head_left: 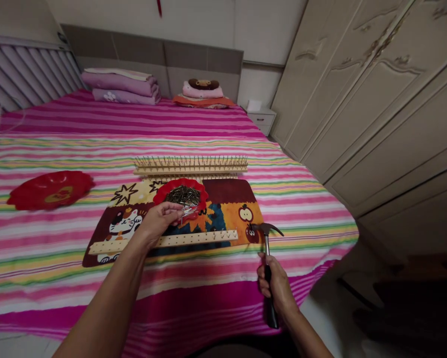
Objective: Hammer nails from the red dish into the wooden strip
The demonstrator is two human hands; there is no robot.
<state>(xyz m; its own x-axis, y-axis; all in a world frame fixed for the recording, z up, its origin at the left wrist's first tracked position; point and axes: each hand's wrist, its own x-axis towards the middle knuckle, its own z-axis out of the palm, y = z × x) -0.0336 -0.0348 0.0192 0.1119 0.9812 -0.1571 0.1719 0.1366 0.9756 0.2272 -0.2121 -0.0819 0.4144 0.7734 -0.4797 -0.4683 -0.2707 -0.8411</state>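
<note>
My left hand (160, 220) is closed in a pinch on a few nails at the near rim of a red dish (199, 191) heaped with nails. Just below it a long wooden strip (178, 240) lies across a patterned cloth mat (227, 191), with a few nails standing in its right part. My right hand (274, 286) grips the black handle of a claw hammer (267, 229), whose head hovers by the strip's right end. Further back lie stacked wooden strips (190, 166) full of upright nails.
All of this lies on a bed with a striped pink sheet (96, 124). A second red dish (50, 190) sits at the left. Folded bedding and pillows (121, 85) lie at the headboard. A cream wardrobe (376, 99) stands close on the right.
</note>
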